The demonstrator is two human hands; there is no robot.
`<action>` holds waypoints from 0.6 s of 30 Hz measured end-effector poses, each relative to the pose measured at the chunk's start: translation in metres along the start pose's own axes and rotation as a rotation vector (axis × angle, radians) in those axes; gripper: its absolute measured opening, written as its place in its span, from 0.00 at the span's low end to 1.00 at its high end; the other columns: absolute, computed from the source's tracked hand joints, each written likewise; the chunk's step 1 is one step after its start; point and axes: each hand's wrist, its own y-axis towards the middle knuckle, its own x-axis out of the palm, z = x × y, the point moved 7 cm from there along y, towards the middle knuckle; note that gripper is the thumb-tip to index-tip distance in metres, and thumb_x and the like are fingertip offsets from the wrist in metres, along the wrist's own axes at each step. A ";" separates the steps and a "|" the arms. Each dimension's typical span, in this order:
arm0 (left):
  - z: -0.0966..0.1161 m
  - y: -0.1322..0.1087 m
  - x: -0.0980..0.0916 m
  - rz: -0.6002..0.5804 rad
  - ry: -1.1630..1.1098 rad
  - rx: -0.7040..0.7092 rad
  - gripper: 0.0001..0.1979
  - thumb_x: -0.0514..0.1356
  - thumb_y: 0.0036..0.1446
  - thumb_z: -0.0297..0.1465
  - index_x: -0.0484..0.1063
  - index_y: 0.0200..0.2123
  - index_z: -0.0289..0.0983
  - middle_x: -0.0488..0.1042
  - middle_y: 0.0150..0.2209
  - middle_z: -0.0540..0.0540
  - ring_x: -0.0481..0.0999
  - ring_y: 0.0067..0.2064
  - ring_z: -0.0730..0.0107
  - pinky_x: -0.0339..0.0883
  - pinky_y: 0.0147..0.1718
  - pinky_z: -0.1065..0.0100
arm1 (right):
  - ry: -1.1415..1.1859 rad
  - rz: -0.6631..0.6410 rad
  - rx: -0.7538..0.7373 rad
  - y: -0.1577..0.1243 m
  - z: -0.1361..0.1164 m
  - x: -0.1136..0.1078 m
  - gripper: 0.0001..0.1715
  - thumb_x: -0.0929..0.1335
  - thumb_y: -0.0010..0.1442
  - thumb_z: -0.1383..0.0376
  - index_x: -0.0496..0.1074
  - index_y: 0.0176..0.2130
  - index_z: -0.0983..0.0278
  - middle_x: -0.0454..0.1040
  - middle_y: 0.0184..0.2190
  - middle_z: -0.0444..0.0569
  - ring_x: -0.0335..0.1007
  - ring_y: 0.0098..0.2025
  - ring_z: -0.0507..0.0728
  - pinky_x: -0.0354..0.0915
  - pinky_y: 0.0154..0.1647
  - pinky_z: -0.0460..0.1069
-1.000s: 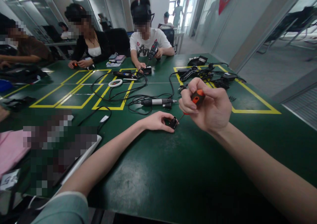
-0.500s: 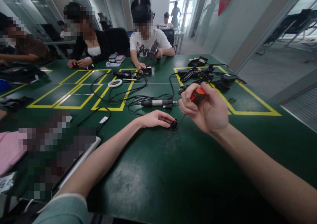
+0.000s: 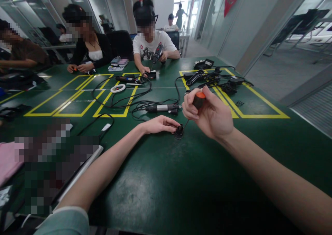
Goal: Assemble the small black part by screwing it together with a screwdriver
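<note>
My right hand (image 3: 210, 115) is closed round an orange-and-black screwdriver (image 3: 198, 100), held upright with its thin shaft slanting down to a small black round part (image 3: 178, 132) on the green table (image 3: 166, 179). My left hand (image 3: 159, 124) rests on the table just left of that part, thumb and fingers pinched against its side. The screwdriver tip meets the top of the part.
An electric screwdriver (image 3: 160, 107) with tangled black cables lies just beyond my hands. More black tools (image 3: 207, 76) sit in a yellow-taped box at the right. A white tape roll (image 3: 118, 88) lies mid-table. Several people sit at the far and left sides; one holds a drill (image 3: 156, 53).
My left hand's grip shifted from over the black part to its left side, with the part now set flat on the table. My right hand and screwdriver stay above it, moved slightly left.
</note>
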 end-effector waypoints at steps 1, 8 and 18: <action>0.000 0.000 0.000 0.002 0.006 -0.001 0.21 0.75 0.52 0.36 0.83 0.48 0.34 0.84 0.45 0.42 0.79 0.42 0.71 0.71 0.51 0.64 | 0.023 -0.012 0.004 0.000 0.001 0.001 0.29 0.68 0.65 0.41 0.69 0.27 0.61 0.55 0.19 0.39 0.47 0.20 0.50 0.47 0.21 0.48; 0.002 0.000 0.001 -0.008 0.027 0.039 0.21 0.74 0.54 0.38 0.83 0.48 0.34 0.84 0.45 0.42 0.77 0.39 0.73 0.72 0.50 0.65 | 0.126 -0.047 -0.041 -0.003 0.002 0.003 0.24 0.69 0.65 0.44 0.65 0.32 0.60 0.52 0.17 0.35 0.40 0.18 0.48 0.43 0.19 0.45; 0.003 0.001 0.003 -0.004 0.076 0.069 0.18 0.69 0.60 0.37 0.82 0.50 0.34 0.83 0.47 0.42 0.77 0.39 0.73 0.73 0.46 0.68 | 0.084 -0.006 -0.029 0.001 0.003 0.004 0.28 0.70 0.65 0.44 0.66 0.27 0.61 0.59 0.22 0.40 0.53 0.22 0.50 0.52 0.22 0.46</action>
